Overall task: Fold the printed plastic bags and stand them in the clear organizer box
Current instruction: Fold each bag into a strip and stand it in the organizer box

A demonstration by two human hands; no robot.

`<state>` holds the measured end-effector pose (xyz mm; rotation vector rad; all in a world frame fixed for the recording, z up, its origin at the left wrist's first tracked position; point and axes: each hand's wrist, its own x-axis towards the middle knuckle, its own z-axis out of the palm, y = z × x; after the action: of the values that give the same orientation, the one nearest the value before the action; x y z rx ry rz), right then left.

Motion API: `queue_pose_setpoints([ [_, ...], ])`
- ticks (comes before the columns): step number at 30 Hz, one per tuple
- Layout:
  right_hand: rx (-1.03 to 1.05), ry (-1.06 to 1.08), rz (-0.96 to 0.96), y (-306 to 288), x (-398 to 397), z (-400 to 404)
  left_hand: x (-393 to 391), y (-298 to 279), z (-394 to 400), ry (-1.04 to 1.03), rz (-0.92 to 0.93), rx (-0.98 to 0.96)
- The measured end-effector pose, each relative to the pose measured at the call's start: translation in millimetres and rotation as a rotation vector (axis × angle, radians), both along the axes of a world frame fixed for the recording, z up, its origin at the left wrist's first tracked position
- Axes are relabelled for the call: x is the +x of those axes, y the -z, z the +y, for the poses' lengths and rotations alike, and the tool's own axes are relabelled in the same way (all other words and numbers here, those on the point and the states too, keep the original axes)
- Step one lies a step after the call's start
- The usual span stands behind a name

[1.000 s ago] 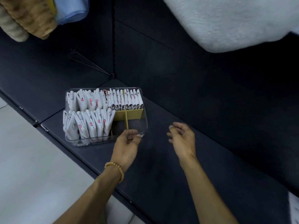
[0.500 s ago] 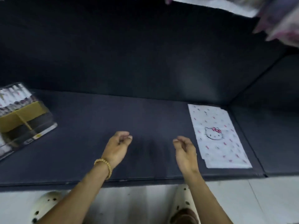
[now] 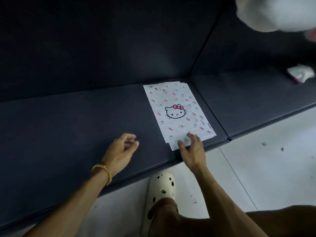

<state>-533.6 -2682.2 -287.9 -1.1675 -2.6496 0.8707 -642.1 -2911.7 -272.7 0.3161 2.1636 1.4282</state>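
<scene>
A flat stack of white printed plastic bags (image 3: 177,110), with a cat face and pink bows, lies on the dark sofa seat (image 3: 68,127). My right hand (image 3: 191,147) reaches onto the stack's near edge, its spread fingertips touching the top bag. My left hand (image 3: 121,151) hovers over the seat to the left of the stack, fingers loosely curled, holding nothing. A bead bracelet sits on that wrist. The clear organizer box is out of view.
A second seat cushion (image 3: 256,100) adjoins on the right, with a crumpled white bag (image 3: 301,75) on it. A white fluffy blanket (image 3: 277,12) hangs at the top right. My foot in a cream clog (image 3: 160,190) stands on the pale floor below the seat edge.
The view swung right, away from the organizer box. The bag stack came to the centre, and my right hand moved onto its near edge. My left hand followed to the right, empty.
</scene>
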Motion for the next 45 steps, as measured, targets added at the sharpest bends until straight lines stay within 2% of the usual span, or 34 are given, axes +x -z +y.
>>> queue_pose_setpoints([
  [3,0.115,-0.059,-0.079,13,-23,21,3,4,10,0.027,0.009,-0.009],
  [7,0.154,-0.097,-0.253,28,-48,32,4,10,12,0.012,0.040,-0.025],
  [12,0.256,-0.048,-0.031,34,-51,22,5,13,3,0.002,0.043,-0.054],
  [16,0.233,-0.093,-0.022,30,-50,23,6,8,-12,-0.012,0.042,-0.058],
  [20,0.172,-0.165,-0.100,34,-34,8,11,-4,-28,-0.042,0.052,-0.025],
  [23,0.156,-0.128,0.008,36,-35,-2,15,-8,-39,-0.070,0.069,-0.013],
  [29,0.236,-0.173,0.056,13,-48,-20,21,-12,-70,-0.113,0.106,-0.037],
  [32,0.290,-0.324,0.134,-20,-60,-55,23,-17,-82,-0.141,0.139,-0.049],
  [36,0.076,-0.648,0.113,-44,-52,-121,25,-23,-94,-0.108,0.229,-0.097],
  [39,-0.133,-0.718,0.063,-51,-48,-155,30,-19,-108,-0.005,0.319,-0.198],
  [42,-0.274,-0.785,-0.004,-56,-53,-176,33,-9,-125,-0.027,0.413,-0.207],
  [45,-0.356,-0.799,-0.049,-53,-56,-187,32,0,-144,-0.109,0.279,-0.176],
])
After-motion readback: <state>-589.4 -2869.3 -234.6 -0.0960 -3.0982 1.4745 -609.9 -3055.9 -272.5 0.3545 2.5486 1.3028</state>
